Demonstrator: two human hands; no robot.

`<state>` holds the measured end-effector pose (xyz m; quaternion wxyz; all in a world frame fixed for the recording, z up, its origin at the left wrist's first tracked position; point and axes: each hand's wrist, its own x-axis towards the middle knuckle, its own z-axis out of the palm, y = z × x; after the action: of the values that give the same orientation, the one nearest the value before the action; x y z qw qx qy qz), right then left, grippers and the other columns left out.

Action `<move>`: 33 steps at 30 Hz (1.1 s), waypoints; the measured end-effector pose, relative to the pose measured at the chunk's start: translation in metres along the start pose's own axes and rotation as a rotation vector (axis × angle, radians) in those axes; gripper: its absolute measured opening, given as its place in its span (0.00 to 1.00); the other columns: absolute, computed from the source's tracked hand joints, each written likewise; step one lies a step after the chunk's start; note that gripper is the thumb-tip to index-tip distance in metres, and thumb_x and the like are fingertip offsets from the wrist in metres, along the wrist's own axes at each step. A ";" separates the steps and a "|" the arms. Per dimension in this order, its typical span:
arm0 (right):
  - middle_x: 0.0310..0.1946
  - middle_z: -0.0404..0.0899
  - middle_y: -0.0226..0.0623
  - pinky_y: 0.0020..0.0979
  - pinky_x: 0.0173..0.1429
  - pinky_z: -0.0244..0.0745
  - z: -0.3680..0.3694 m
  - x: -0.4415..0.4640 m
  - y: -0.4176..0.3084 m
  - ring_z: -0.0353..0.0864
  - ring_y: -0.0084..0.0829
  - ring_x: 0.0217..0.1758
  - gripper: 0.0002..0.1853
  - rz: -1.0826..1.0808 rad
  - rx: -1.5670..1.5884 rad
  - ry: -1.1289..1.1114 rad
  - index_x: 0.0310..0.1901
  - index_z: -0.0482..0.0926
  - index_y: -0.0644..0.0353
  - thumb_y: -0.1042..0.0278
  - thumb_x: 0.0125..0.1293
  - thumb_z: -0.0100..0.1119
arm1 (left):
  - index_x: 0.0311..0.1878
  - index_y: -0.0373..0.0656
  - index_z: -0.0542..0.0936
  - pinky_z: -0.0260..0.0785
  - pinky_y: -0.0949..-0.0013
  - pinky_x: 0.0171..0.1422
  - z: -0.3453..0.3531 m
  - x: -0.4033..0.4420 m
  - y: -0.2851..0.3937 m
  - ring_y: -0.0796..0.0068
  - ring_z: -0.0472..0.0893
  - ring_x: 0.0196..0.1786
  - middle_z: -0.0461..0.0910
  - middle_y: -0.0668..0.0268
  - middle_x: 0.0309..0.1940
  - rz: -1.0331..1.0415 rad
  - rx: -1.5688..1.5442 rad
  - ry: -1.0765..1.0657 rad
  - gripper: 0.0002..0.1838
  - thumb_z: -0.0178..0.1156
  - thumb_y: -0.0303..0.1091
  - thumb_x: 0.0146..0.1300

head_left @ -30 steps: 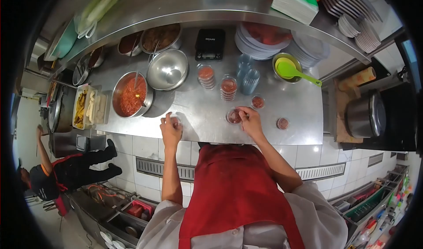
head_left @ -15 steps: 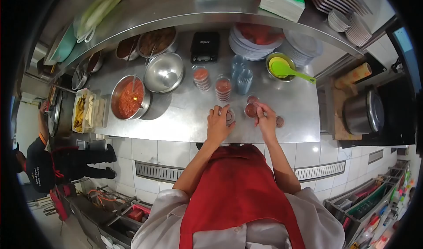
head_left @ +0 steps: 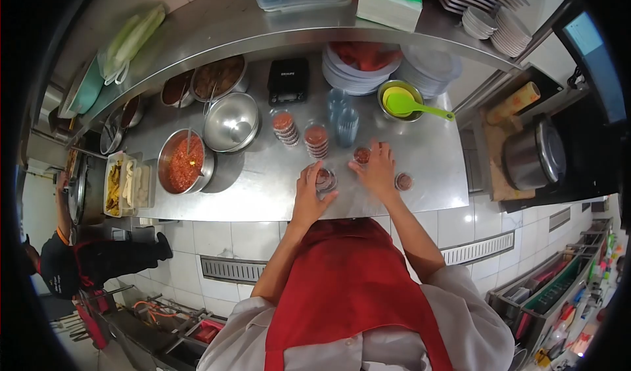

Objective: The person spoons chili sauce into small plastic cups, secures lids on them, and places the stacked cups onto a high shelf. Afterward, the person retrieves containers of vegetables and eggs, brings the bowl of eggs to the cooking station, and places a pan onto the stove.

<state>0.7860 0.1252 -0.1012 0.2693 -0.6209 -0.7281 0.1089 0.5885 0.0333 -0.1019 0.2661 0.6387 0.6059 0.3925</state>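
Note:
My left hand [head_left: 309,197] rests at the front of the steel table, its thumb and fingers curved around a small clear cup of red-brown sauce [head_left: 325,180]. Fingers spread, my right hand [head_left: 378,172] is over the table beside a second sauce cup [head_left: 361,155], which sits by its thumb and index finger. Whether that hand touches the cup is hard to tell. A third small cup [head_left: 403,182] stands just right of my right wrist. Behind my hands rise two stacks of filled cups, a nearer stack [head_left: 316,141] and a farther stack [head_left: 284,128].
Clear empty cups [head_left: 346,126] are stacked behind. Left stand a bowl of chopped red sauce [head_left: 184,164] and an empty steel bowl [head_left: 231,122]. A black scale [head_left: 288,80] and a bowl with a green ladle [head_left: 420,105] sit farther back. A co-worker [head_left: 59,266] stands at left.
My right hand has gone from a pinch over the cups to spread fingers beside one cup. My left hand's thumb has moved out, near its cup. The camera view has shifted slightly.

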 end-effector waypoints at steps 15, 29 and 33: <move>0.62 0.70 0.46 0.50 0.63 0.70 -0.024 -0.029 -0.059 0.72 0.50 0.66 0.45 -0.273 0.220 -0.302 0.71 0.69 0.57 0.48 0.55 0.77 | 0.82 0.36 0.51 0.67 0.54 0.74 0.019 0.001 -0.015 0.45 0.73 0.70 0.70 0.48 0.71 -0.041 -0.250 0.088 0.60 0.80 0.29 0.50; 0.56 0.75 0.52 0.46 0.63 0.76 -0.070 -0.023 0.019 0.74 0.52 0.62 0.32 -0.009 0.341 -0.320 0.66 0.70 0.59 0.66 0.60 0.69 | 0.82 0.38 0.50 0.67 0.54 0.76 0.026 -0.003 -0.027 0.43 0.71 0.73 0.65 0.44 0.75 -0.108 -0.129 0.088 0.59 0.79 0.28 0.52; 0.58 0.73 0.49 0.44 0.65 0.74 -0.076 -0.011 -0.090 0.75 0.48 0.62 0.33 -0.351 0.366 -0.290 0.66 0.71 0.60 0.65 0.60 0.72 | 0.82 0.37 0.52 0.66 0.54 0.76 0.033 -0.003 -0.038 0.42 0.71 0.73 0.66 0.44 0.74 -0.038 -0.099 0.076 0.55 0.76 0.29 0.56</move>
<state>0.7505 0.0829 0.0033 0.2848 -0.4045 -0.8234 0.2780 0.5945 0.0394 -0.1519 0.2816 0.5977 0.6075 0.4409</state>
